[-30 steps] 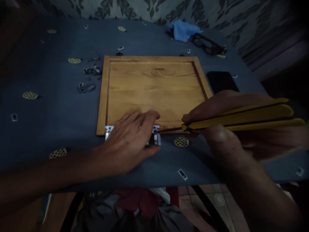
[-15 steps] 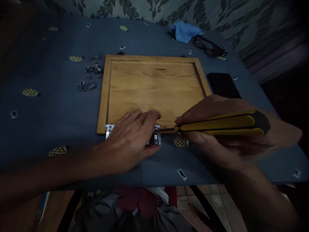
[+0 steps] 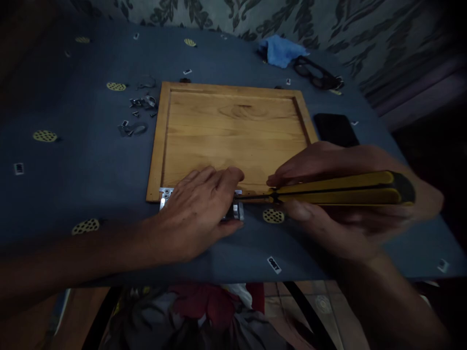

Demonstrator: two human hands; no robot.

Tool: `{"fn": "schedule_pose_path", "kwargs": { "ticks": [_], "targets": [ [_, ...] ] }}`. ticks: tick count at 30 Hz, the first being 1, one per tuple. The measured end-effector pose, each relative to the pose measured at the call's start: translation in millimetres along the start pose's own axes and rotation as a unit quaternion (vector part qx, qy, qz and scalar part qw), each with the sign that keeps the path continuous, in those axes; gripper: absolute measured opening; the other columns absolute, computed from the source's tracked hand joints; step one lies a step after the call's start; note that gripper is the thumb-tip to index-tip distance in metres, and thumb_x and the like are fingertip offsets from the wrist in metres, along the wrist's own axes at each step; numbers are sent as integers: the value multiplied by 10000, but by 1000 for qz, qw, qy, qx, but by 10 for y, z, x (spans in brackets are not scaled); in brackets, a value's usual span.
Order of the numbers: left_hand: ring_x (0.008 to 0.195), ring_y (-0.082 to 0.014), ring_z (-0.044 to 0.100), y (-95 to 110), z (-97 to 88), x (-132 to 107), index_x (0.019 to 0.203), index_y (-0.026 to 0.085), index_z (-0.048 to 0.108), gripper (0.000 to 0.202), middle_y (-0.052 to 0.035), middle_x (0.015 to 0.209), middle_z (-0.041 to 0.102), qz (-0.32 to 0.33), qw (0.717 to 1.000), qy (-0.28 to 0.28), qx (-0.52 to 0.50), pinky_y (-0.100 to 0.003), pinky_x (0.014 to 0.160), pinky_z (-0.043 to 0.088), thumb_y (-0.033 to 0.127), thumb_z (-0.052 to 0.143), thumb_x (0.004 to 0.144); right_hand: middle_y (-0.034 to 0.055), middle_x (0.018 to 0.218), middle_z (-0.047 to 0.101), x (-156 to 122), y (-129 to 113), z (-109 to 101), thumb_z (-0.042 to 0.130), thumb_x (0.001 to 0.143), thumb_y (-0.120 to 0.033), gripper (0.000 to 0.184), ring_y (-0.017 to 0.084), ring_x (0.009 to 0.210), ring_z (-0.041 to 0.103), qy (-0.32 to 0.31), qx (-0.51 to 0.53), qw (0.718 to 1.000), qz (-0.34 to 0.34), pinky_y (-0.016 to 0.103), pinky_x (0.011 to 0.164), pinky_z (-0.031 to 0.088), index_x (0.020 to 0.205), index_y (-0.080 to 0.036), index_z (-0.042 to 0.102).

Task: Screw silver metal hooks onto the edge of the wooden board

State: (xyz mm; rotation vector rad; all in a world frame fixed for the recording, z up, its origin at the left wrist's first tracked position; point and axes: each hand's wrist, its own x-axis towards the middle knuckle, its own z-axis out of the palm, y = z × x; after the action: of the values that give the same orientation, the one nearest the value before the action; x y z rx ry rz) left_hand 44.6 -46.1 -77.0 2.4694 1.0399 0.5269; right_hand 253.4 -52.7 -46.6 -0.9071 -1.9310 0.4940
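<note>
A framed wooden board [image 3: 237,131] lies on the cloth-covered table. At its near edge sits a shiny metal fitting [image 3: 166,194] with screws in its end plate; its middle is hidden under my left hand [image 3: 199,209]. That hand grips the fitting against the board, fingers over the frame and thumb along the front. My right hand [image 3: 339,194] is closed around the handle of a yellow and black screwdriver [image 3: 335,189]. The screwdriver lies nearly level, its shaft pointing left to the fitting's right end beside my left fingers. Its tip is hard to make out.
Left of the board lie several small metal parts and screws [image 3: 144,102], with a metal loop [image 3: 134,129] nearer. To the right is a black flat object [image 3: 335,129]. A blue cloth [image 3: 282,51] and dark sunglasses [image 3: 317,75] lie at the back by the wall.
The screwdriver's handle has turned about its length in my right hand and shifted slightly right, and my right wrist has rotated. My left hand stays on the fitting.
</note>
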Motion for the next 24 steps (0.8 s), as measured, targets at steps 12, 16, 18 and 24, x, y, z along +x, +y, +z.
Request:
{"fn": "schedule_pose_path", "kwargs": {
  "ticks": [12, 16, 18, 24],
  "targets": [
    [1016, -263, 679, -8, 5, -13, 1201, 177, 483, 507, -67, 1109, 716, 21, 999, 17, 19, -391, 878, 544, 260, 828, 838, -6, 882, 783, -17, 92, -90, 740, 850, -144, 271, 212, 650, 676, -38, 40, 998, 0, 378, 528, 571, 1043, -330, 771],
    [1012, -265, 680, -5, 9, -7, 1206, 176, 483, 486, -69, 1095, 719, 15, 999, 13, 26, -394, 873, 546, 297, 807, 864, -24, 871, 794, -44, 97, -78, 830, 791, -125, 302, 180, 615, 652, -20, 33, 999, -7, 350, 543, 582, 1031, -304, 789],
    [1014, -270, 680, 0, 10, -3, 1208, 172, 485, 492, -73, 1092, 721, 11, 1000, 6, 27, -399, 872, 547, 319, 806, 866, -24, 863, 794, -61, 112, -49, 859, 781, -158, 286, 168, 622, 659, -7, 27, 999, -19, 333, 542, 579, 1032, -280, 798],
    [1056, -288, 676, 2, 2, 2, 1237, 160, 480, 520, -87, 1126, 719, 7, 1000, -6, 21, -418, 879, 551, 253, 803, 840, -14, 843, 781, -131, 221, -43, 828, 826, -320, 166, 199, 697, 716, 55, 10, 998, -17, 356, 554, 584, 980, -335, 768]
  ]
}}
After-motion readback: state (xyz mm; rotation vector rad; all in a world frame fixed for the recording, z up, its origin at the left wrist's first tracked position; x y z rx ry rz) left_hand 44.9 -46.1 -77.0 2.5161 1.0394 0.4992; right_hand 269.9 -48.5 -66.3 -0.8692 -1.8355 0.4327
